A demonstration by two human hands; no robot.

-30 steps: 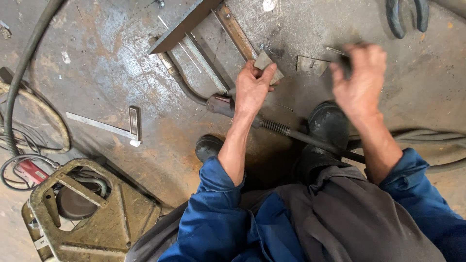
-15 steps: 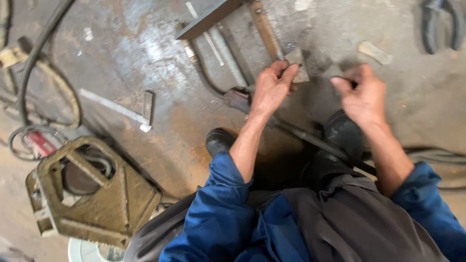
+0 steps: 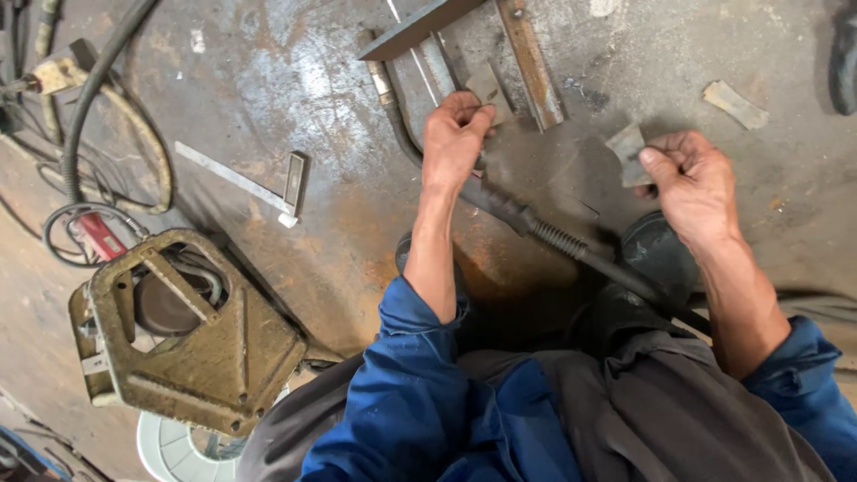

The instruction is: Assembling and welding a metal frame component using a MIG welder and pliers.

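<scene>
My left hand [image 3: 453, 136] pinches a small flat grey metal piece [image 3: 492, 89] at the middle of the view, next to a rusty flat bar [image 3: 530, 61] and a dark angle bar [image 3: 420, 29] lying on the floor. My right hand [image 3: 692, 183] is closed on another small grey metal plate [image 3: 627, 149], lifted a little off the floor. A black torch cable with a coiled spring sleeve [image 3: 558, 239] runs on the floor under both forearms. Blue sleeves cover my arms.
A try square [image 3: 259, 183] lies on the stained concrete floor to the left. A worn olive machine housing [image 3: 183, 326] sits at lower left, with hoses and cables [image 3: 107, 98] beyond it. A loose metal scrap [image 3: 736, 103] lies at upper right. My black boot [image 3: 659, 250] is below the right hand.
The view shifted right and down. My right hand has moved lower and now shows a small metal plate in its fingers. My left hand stays at the small piece by the bars.
</scene>
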